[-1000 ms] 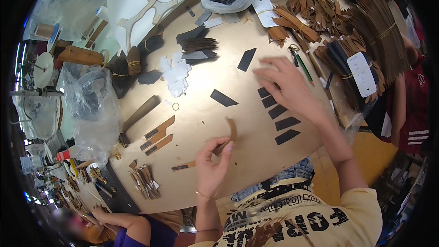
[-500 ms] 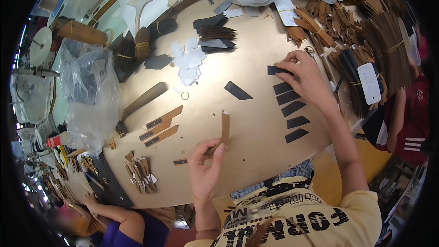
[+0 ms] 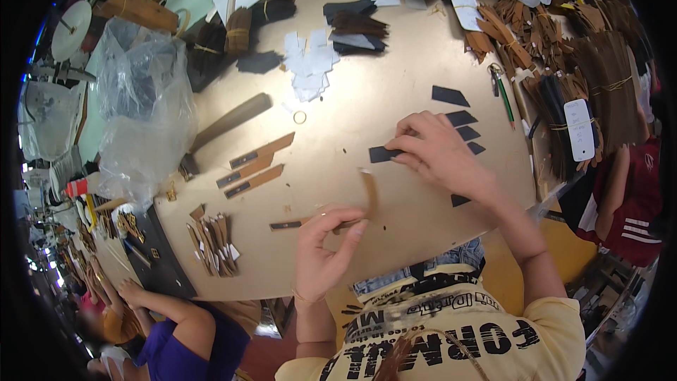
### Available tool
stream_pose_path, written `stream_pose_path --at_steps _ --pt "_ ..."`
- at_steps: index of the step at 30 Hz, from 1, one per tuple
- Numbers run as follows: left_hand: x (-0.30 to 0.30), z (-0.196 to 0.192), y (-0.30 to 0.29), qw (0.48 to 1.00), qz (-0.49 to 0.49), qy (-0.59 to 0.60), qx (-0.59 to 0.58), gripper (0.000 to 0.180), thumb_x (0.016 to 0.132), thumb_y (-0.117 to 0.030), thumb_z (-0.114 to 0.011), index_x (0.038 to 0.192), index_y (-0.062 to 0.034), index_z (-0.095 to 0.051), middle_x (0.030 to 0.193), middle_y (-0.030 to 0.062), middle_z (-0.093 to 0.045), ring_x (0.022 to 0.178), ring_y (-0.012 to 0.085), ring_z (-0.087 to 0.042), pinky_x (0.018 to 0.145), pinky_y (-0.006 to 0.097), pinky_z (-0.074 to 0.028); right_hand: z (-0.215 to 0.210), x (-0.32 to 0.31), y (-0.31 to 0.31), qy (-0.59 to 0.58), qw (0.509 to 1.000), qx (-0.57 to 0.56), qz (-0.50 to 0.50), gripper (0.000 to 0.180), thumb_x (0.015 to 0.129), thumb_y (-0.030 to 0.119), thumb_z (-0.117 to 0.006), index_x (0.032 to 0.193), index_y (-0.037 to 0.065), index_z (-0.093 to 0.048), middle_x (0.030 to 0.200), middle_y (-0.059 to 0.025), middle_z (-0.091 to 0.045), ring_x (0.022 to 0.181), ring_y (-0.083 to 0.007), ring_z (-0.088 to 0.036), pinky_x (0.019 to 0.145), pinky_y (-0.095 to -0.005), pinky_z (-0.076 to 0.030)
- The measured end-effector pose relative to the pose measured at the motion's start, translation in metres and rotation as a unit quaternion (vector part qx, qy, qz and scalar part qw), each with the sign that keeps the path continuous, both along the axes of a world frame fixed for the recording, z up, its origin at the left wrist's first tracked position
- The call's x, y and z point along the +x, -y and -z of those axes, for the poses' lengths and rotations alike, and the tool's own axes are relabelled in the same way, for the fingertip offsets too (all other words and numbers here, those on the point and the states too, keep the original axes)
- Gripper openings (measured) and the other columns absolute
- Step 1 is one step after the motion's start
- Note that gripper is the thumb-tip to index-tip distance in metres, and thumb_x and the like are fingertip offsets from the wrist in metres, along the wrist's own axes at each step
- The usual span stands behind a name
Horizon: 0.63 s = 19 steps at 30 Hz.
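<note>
My right hand [image 3: 438,152] is closed, pinching the right end of a short black strip [image 3: 381,154] over the table. Closed at the fingertips, my left hand [image 3: 326,250] grips a narrow brown strip [image 3: 370,194], which stands up curved and a little blurred, its lower end hidden by my fingers. Several black strips with slanted ends [image 3: 450,96] lie in a column, partly covered by my right hand and forearm. Left of my left hand lies a strip with a dark inset end [image 3: 285,226]. Farther left, brown strips with black pieces on them [image 3: 254,169] lie side by side.
White paper pieces [image 3: 308,63] and dark strip stacks [image 3: 358,25] lie at the back. A green pencil [image 3: 505,102] and brown strip bundles [image 3: 599,85] line the right. Left are a long dark bar [image 3: 233,121], a plastic bag [image 3: 144,99] and a small bundle [image 3: 214,243]. Other people sit nearby.
My right hand has let go of the column's top black strip and taken the lone one from mid-table, bringing it nearer my left hand. My left hand keeps the brown strip. The view has shifted slightly.
</note>
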<state>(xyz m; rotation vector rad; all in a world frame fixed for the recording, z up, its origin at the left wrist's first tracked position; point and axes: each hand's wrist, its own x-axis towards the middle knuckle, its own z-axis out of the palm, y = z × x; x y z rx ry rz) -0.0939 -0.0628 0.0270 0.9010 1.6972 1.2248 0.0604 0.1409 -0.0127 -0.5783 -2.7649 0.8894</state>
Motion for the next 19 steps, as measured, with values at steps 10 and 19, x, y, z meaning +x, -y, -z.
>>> stream_pose_path --at_steps 10,19 --pt "0.002 0.018 -0.027 0.988 0.142 0.042 -0.031 0.016 0.091 -0.001 -0.067 0.107 0.0003 -0.070 0.093 0.0040 -0.067 0.081 0.0095 -0.057 0.072 0.024 -0.045 -0.043 0.030 0.020 -0.028 0.934 -0.357 0.024 0.029 0.091 0.015 -0.070 0.117 0.002 -0.068 0.105 -0.0112 -0.071 0.096 -0.0226 -0.067 0.087 -0.0328 -0.052" --pt "0.001 0.041 -0.045 0.991 -0.038 0.114 -0.063 0.026 0.097 -0.004 -0.062 0.121 0.0052 -0.064 0.094 0.0073 -0.068 0.082 0.0098 -0.066 0.077 0.022 -0.054 -0.022 0.011 0.026 -0.016 0.916 -0.352 0.191 0.022 0.092 0.016 -0.069 0.109 0.001 -0.071 0.096 -0.0097 -0.072 0.085 -0.0116 -0.065 0.074 -0.0280 -0.052"
